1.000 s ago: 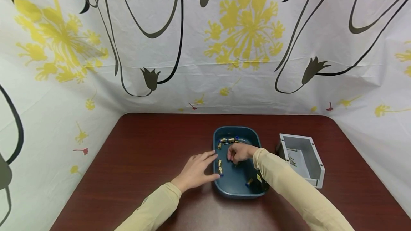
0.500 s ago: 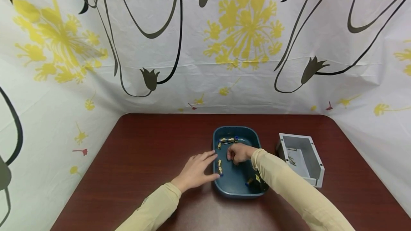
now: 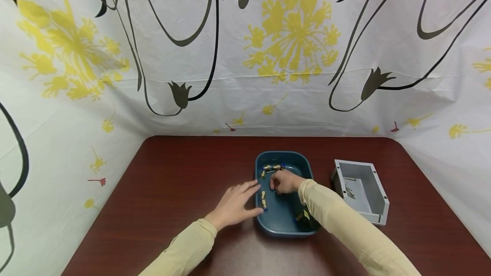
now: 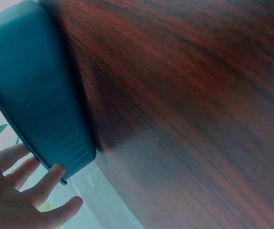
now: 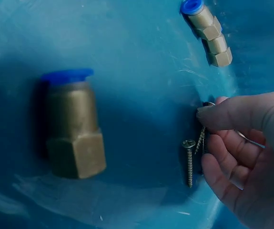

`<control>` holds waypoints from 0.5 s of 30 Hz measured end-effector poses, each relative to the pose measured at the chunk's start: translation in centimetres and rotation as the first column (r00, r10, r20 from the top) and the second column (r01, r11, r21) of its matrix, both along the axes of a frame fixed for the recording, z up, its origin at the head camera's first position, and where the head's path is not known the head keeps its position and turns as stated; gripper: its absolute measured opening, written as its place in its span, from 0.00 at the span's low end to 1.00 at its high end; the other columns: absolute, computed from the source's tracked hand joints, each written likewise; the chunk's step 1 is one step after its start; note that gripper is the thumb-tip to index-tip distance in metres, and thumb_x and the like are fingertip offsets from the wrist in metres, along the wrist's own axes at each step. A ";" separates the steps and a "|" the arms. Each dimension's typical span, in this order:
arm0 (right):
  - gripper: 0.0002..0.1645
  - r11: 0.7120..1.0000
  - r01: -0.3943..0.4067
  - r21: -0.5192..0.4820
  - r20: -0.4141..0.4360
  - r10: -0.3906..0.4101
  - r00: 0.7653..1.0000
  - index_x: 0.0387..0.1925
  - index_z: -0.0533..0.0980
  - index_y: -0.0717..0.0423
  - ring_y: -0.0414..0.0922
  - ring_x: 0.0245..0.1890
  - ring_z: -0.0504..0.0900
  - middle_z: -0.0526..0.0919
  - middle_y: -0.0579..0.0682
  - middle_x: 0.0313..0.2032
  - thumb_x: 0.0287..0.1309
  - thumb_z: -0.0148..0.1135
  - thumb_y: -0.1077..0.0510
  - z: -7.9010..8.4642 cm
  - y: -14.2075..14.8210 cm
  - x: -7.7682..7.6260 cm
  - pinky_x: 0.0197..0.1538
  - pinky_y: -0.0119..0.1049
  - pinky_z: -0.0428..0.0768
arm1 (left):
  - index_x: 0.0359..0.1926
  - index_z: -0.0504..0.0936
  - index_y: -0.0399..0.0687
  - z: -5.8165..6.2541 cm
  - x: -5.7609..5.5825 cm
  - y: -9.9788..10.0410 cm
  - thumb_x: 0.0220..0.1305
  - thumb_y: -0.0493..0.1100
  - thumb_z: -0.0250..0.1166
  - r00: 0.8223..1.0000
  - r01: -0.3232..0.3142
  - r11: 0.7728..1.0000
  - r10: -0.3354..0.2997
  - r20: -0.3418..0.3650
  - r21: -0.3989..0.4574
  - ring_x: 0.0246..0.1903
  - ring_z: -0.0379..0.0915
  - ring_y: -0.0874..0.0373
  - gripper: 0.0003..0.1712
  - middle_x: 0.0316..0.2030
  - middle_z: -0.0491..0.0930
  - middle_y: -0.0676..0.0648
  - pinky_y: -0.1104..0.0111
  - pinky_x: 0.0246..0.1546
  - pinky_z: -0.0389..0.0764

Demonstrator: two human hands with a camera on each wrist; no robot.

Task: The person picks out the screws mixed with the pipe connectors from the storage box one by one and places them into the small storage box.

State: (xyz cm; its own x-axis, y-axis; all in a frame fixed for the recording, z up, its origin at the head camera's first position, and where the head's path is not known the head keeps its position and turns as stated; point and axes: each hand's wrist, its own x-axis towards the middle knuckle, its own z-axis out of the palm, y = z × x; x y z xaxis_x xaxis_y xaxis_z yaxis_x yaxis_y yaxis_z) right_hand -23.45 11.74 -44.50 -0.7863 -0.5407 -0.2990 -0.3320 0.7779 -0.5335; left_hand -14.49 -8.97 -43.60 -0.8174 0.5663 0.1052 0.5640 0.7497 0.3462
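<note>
A blue plastic tub (image 3: 281, 228) stands on the table. My left hand (image 3: 235, 208) is spread at its left side, fingers straight, fingertips at the rim; the left wrist view shows the fingers (image 4: 46, 183) against the tub's wall (image 4: 36, 81). Inside the tub, my right hand (image 3: 285, 181) has its fingers curled near the bottom. The right wrist view has its thumb and fingers (image 5: 227, 114) pinching a screw (image 5: 200, 140), partly hidden by them. Another screw (image 5: 189, 164) lies beside it. A brass fitting with a blue collar (image 5: 75, 129) lies close to that camera.
Several more brass fittings (image 3: 263, 199) lie along the tub's left side and far end. To the right stands a grey open box (image 3: 379, 191) with several screws (image 3: 349, 191) inside. The wooden table (image 3: 192, 165) ends at a patterned white cloth (image 3: 215, 118).
My right hand has shifted very slightly left and away from me inside the tub. The left hand stays in place at the rim.
</note>
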 end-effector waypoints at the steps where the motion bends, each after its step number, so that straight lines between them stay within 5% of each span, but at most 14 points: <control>1: 0.11 1.000 0.003 -0.004 0.004 -0.003 1.000 0.25 0.73 0.58 0.41 0.20 0.70 0.73 0.49 0.22 0.40 0.55 0.74 0.0 0.0 0.0 0.24 0.33 0.69 | 0.63 0.61 0.51 0.1 0.0 0.0 0.55 0.65 0.53 1.000 0.000 1.000 0.000 0.000 -0.001 0.57 0.58 0.53 0.39 0.62 0.57 0.51 0.53 0.53 0.58; 15: 0.09 1.000 0.009 0.002 -0.032 -0.009 0.999 0.23 0.73 0.56 0.40 0.18 0.69 0.71 0.45 0.18 0.41 0.62 0.70 -0.5 0.0 -0.3 0.23 0.32 0.68 | 0.63 0.62 0.49 0.0 -0.1 0.0 0.55 0.65 0.53 1.000 0.008 1.000 -0.008 0.008 0.000 0.57 0.58 0.53 0.39 0.62 0.57 0.51 0.52 0.52 0.59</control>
